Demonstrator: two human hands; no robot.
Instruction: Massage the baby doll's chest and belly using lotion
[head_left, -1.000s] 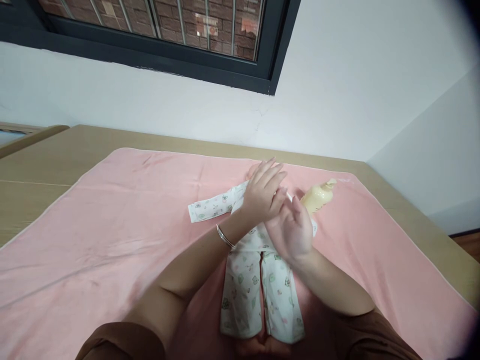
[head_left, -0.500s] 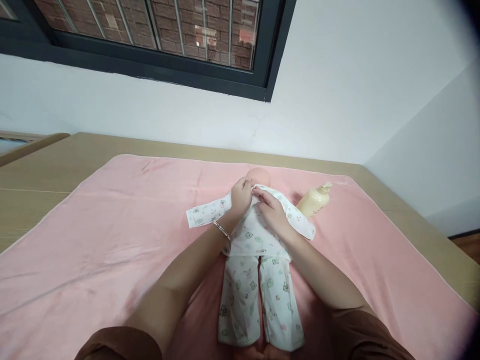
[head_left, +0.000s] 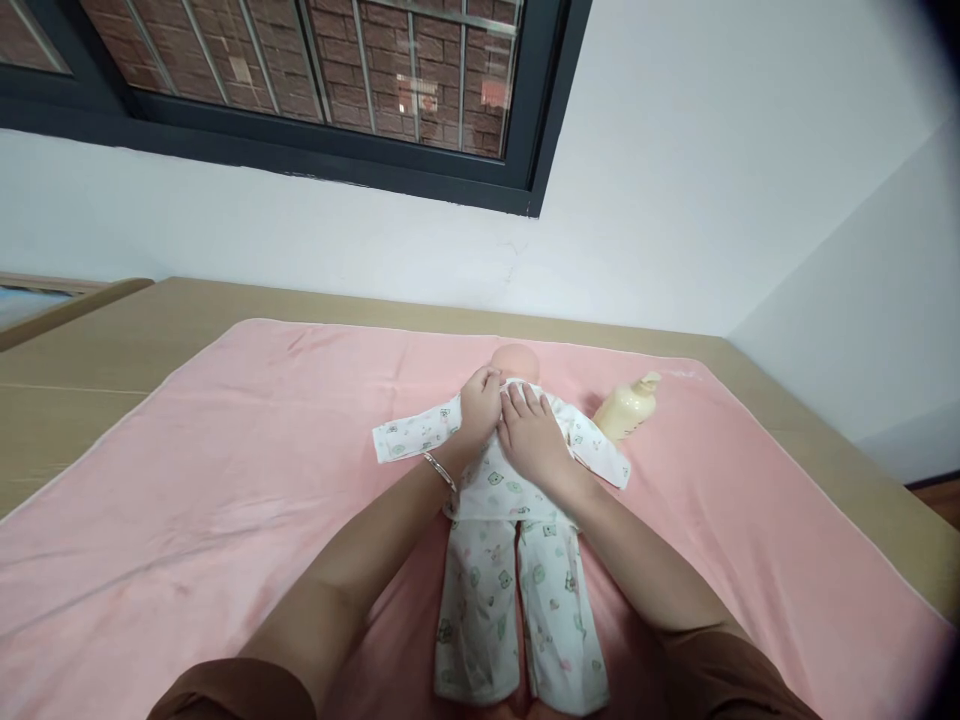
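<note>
A baby doll [head_left: 515, 362] lies on its back with its head at the far end; my hands hide part of its neck and chest. It wears a white long-sleeved baby shirt [head_left: 506, 488] and matching baby pants [head_left: 480, 610], both printed with small figures. At the collar, the fingers of my left hand [head_left: 481, 400] are curled closed on the shirt's edge; their tips are partly hidden. My right hand [head_left: 534, 432] rests flat on the upper chest of the shirt, fingers stretched toward the collar. Both shirt sleeves are spread outward.
Right of the doll, a pale yellow pump bottle [head_left: 626, 408] lies tilted on the pink blanket [head_left: 300, 480]. Under the blanket is a wooden surface [head_left: 97, 380], bordered at the back by a white wall [head_left: 637, 200] with a dark-framed window [head_left: 337, 165].
My right hand has gone from pinching at the collar to lying flat on the shirt's chest. My left hand stays at the collar. The view has tipped slightly upward.
</note>
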